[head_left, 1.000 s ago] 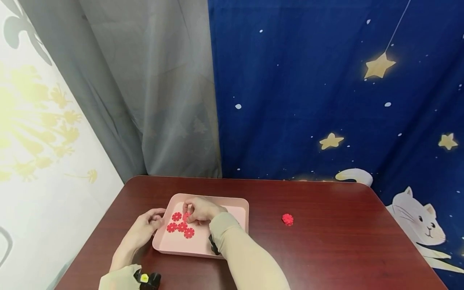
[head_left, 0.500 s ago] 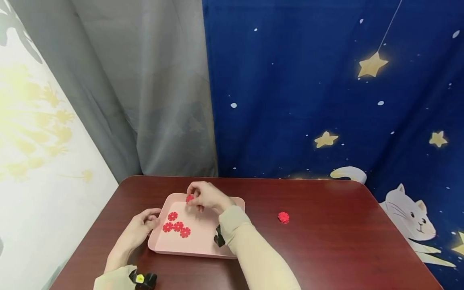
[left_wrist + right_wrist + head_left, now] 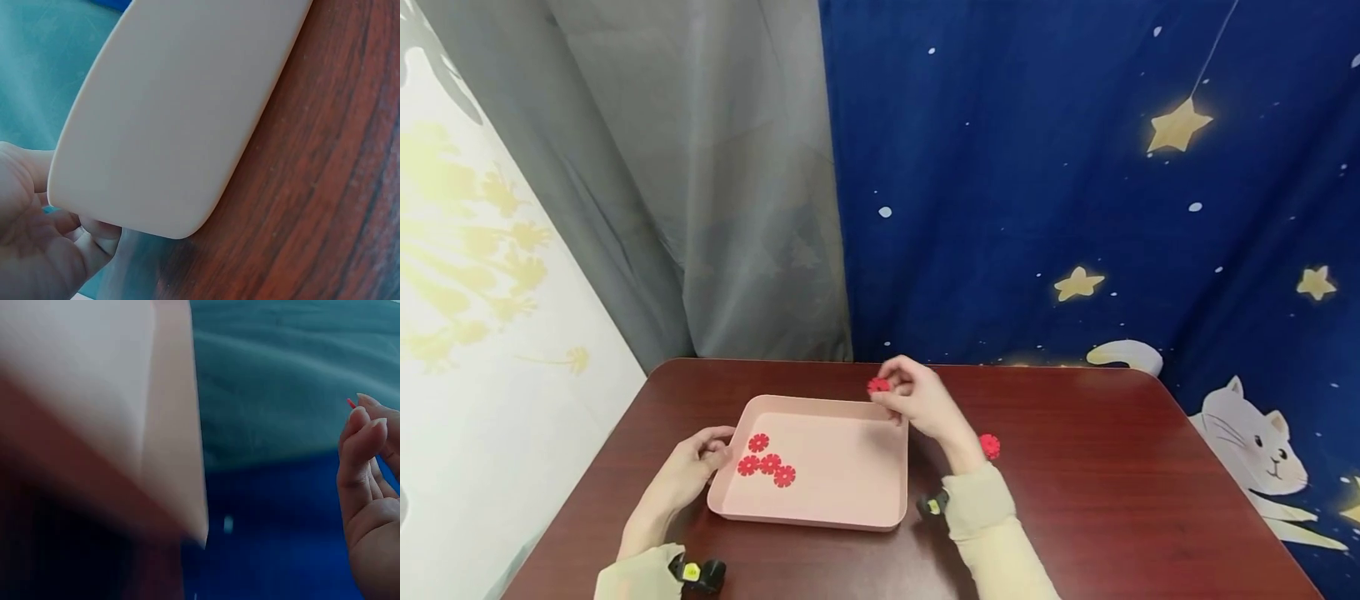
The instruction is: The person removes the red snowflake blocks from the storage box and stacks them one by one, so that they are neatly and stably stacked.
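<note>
Right grip (image 3: pixel 921 407) pinches 1 red disc (image 3: pixel 877 385) by far-right corner of pink tray (image 3: pixel 808 523); thin edge could slip. Left grip (image 3: pixel 681 477) at tray's left; pinching or resting, can't tell.

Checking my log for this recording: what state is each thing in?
Pink tray: upright on table
Four red pieces: lying inside, toward the left
Held red piece: raised
Right hand: pinching that piece
Left hand: gripping the tray's left side
Outlying red item: on table, partly hidden
</note>
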`<state>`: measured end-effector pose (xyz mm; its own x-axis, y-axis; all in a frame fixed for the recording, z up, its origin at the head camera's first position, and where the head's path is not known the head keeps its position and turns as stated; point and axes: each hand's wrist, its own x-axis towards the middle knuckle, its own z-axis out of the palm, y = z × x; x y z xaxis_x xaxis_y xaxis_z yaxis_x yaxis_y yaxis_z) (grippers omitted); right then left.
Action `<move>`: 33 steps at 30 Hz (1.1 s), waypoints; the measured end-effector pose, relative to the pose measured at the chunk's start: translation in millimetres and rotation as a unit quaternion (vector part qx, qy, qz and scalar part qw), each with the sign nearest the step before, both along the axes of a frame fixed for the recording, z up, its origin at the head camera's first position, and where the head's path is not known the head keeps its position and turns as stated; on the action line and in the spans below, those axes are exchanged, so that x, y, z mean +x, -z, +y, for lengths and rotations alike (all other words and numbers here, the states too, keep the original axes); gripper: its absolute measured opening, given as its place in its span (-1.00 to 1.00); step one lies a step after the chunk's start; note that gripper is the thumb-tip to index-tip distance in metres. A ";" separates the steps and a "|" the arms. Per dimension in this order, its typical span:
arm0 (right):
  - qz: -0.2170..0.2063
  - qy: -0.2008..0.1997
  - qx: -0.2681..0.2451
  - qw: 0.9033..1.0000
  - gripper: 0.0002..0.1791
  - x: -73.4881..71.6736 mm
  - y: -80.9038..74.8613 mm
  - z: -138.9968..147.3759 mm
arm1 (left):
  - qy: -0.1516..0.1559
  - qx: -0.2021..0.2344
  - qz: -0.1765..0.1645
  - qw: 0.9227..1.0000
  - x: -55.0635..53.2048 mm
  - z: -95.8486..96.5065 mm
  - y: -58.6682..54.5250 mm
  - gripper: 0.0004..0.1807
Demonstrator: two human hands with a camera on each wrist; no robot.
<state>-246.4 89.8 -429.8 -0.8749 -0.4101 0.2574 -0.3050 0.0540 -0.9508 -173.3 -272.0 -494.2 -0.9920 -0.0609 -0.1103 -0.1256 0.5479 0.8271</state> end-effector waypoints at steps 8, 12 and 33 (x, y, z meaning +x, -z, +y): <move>-0.014 0.062 -0.055 0.996 -0.67 6.7 29.2 70.6 | 0.006 -0.005 0.005 1.000 -2.3 2.7 1.0 -0.56; -0.018 0.103 -0.071 0.992 -0.63 5.7 46.7 91.6 | 0.009 -0.006 0.005 1.000 -3.6 4.0 1.0 -0.55; -0.143 0.212 -0.056 0.965 -0.56 28.8 99.2 155.0 | 0.017 -0.035 0.003 0.999 -3.6 0.0 2.6 -0.54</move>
